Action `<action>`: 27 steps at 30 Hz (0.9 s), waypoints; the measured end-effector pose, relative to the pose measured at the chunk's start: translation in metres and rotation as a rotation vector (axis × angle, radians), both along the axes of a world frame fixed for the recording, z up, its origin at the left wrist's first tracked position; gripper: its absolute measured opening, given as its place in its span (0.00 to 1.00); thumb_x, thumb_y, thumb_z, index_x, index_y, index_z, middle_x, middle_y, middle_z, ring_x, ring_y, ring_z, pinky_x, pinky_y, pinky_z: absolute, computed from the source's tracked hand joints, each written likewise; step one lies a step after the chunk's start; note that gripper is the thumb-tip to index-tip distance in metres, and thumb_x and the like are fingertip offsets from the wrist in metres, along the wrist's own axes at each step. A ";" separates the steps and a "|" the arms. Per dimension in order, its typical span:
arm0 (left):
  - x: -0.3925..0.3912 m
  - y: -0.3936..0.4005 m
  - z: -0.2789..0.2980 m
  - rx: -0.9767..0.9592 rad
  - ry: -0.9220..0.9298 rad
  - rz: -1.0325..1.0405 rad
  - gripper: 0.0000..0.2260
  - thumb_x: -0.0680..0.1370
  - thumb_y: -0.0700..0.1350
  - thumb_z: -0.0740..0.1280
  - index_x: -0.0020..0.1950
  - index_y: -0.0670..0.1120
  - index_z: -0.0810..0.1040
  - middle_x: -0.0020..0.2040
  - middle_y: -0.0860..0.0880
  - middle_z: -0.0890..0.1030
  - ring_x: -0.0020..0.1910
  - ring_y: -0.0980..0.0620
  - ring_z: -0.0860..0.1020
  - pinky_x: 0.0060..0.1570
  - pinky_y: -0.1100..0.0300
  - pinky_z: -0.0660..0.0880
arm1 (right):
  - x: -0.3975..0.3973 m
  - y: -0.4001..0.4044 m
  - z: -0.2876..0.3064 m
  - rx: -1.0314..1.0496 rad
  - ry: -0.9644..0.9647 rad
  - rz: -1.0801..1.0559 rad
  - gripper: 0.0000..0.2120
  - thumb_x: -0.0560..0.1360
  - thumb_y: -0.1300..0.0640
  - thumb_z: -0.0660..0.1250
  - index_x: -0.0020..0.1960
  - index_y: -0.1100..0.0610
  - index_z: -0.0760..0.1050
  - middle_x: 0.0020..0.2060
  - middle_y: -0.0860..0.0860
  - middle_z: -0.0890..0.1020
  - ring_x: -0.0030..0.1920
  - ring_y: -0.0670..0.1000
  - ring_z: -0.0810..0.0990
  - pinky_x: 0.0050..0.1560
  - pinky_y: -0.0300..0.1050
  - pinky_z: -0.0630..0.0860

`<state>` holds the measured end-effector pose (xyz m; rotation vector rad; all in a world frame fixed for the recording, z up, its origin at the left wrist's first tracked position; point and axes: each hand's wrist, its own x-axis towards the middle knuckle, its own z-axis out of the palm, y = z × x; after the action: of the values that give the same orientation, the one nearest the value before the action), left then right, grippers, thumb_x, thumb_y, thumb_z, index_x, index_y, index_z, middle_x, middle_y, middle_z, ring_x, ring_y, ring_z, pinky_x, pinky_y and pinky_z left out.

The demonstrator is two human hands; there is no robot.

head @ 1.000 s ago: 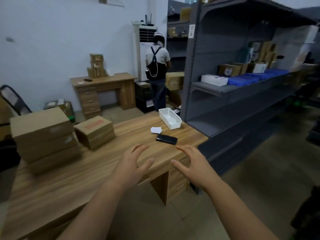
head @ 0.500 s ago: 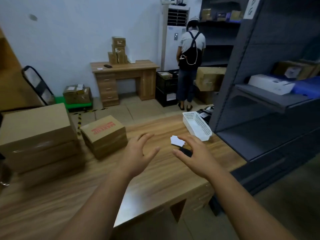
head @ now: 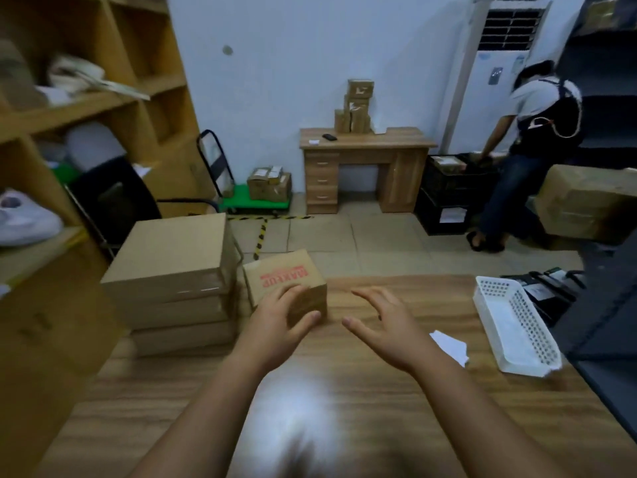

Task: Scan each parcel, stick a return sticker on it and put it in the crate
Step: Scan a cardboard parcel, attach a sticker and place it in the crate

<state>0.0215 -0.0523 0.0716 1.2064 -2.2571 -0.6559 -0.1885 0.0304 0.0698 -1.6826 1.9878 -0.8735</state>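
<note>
Hands reach across a wooden desk point(head: 344, 408) at frame centre: the left hand point(head: 279, 322) lies on the near corner of a small parcel point(head: 282, 277) with red print, fingers on its top and thumb at its front face; whether it grips cannot be told. The right hand point(head: 386, 326) hovers apart just right of it, fingers spread. Stacked boxes point(head: 172, 281) sit left, a white basket point(head: 513, 326) right

Near face of the small parcel point(head: 286, 281) behind the left hand point(head: 279, 322).
</note>
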 end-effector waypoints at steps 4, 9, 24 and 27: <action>0.016 -0.025 0.003 -0.007 0.017 0.129 0.24 0.78 0.55 0.66 0.73 0.53 0.68 0.72 0.55 0.67 0.72 0.56 0.64 0.72 0.57 0.61 | 0.002 -0.052 -0.002 0.016 0.006 0.133 0.31 0.72 0.32 0.63 0.72 0.41 0.66 0.71 0.45 0.67 0.71 0.47 0.66 0.69 0.53 0.69; 0.068 -0.050 0.002 -0.017 -0.030 0.284 0.23 0.78 0.54 0.66 0.73 0.51 0.69 0.70 0.54 0.68 0.70 0.54 0.65 0.70 0.58 0.62 | 0.038 -0.106 -0.004 0.024 0.030 0.248 0.29 0.75 0.36 0.64 0.73 0.43 0.65 0.71 0.43 0.67 0.72 0.46 0.64 0.72 0.50 0.65; 0.260 -0.195 -0.027 -0.093 -0.217 0.686 0.33 0.76 0.64 0.62 0.76 0.48 0.64 0.74 0.47 0.64 0.73 0.45 0.61 0.69 0.43 0.63 | 0.202 -0.258 -0.022 0.111 0.134 0.165 0.30 0.77 0.36 0.60 0.76 0.43 0.60 0.71 0.50 0.68 0.72 0.53 0.65 0.68 0.53 0.67; 0.286 -0.213 -0.045 0.084 -0.171 0.723 0.38 0.75 0.65 0.63 0.78 0.45 0.59 0.76 0.45 0.62 0.74 0.43 0.60 0.71 0.44 0.61 | 0.213 -0.273 -0.034 0.162 0.136 0.119 0.30 0.78 0.39 0.62 0.76 0.47 0.60 0.70 0.52 0.69 0.70 0.54 0.67 0.68 0.50 0.66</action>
<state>0.3071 -0.2650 0.0265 2.0231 -1.7215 -0.3677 0.0241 -0.2428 0.0357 -1.7859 1.9633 -0.5540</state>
